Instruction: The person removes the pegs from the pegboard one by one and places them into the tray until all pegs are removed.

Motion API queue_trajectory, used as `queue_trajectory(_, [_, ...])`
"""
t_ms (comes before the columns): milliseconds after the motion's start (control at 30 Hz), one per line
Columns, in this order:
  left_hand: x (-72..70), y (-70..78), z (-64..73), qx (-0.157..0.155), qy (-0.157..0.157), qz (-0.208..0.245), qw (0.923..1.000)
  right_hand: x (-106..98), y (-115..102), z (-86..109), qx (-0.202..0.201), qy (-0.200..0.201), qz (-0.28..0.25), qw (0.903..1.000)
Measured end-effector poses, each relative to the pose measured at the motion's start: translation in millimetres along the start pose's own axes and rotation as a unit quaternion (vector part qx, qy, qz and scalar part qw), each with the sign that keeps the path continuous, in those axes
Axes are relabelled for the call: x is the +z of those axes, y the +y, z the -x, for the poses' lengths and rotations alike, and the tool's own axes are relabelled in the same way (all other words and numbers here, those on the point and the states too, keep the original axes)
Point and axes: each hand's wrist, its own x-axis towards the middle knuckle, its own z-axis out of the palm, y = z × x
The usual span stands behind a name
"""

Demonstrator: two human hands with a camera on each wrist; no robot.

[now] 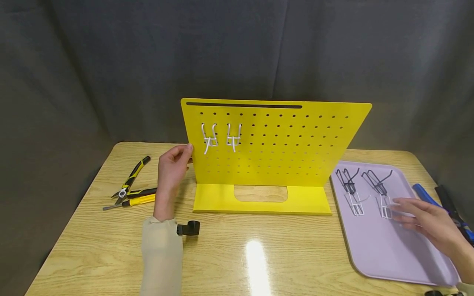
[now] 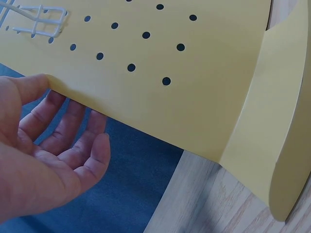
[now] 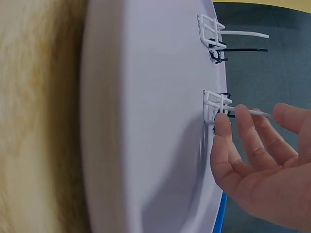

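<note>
A yellow pegboard (image 1: pixel 281 144) stands upright on its folded base, with two white wire hooks (image 1: pixel 233 137) hung at its upper left. My left hand (image 1: pixel 173 166) grips the board's left edge; in the left wrist view its thumb lies on the front and the fingers reach behind. On the lilac tray (image 1: pixel 385 250) lie two black hooks (image 1: pixel 375 183) and two more white hooks (image 1: pixel 356 204). My right hand (image 1: pixel 431 220) is at the right-hand white hook (image 3: pixel 214 106), fingers spread loosely around its prong, with a gap between thumb and fingers. Whether they touch it is unclear.
Left of the board lie yellow-and-black pliers (image 1: pixel 134 174) and a yellow-handled screwdriver (image 1: pixel 138 200), partly hidden by my left forearm. Blue-and-black handled tools (image 1: pixel 426 194) lie past the tray's right side. A dark curtain (image 1: pixel 237 49) hangs behind the table.
</note>
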Motion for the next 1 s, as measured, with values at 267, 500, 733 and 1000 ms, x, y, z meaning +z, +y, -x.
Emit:
queue_trajectory(267, [0.2, -0.7, -0.1, -0.001, 0.0, 0.002, 1.0, 6, -15, 9.6, -0.072, 0.105, 0.157, 0.9794])
queue_trajectory(500, [-0.1, -2.2, 0.1, 0.003, 0.002, 0.001, 1.0, 47, -51, 15.4, -0.201, 0.155, 0.139, 0.9571])
queue_trajectory(733, [-0.1, -2.2, -0.3, 0.002, 0.003, -0.003, 1.0, 98, -65, 11.5, -0.219, 0.133, 0.178, 0.9501])
queue_trajectory(1000, [-0.4, -2.3, -0.4, -0.008, 0.004, -0.006, 0.9999, 164, -49, -12.3, -0.251, 0.043, 0.099, 0.9621])
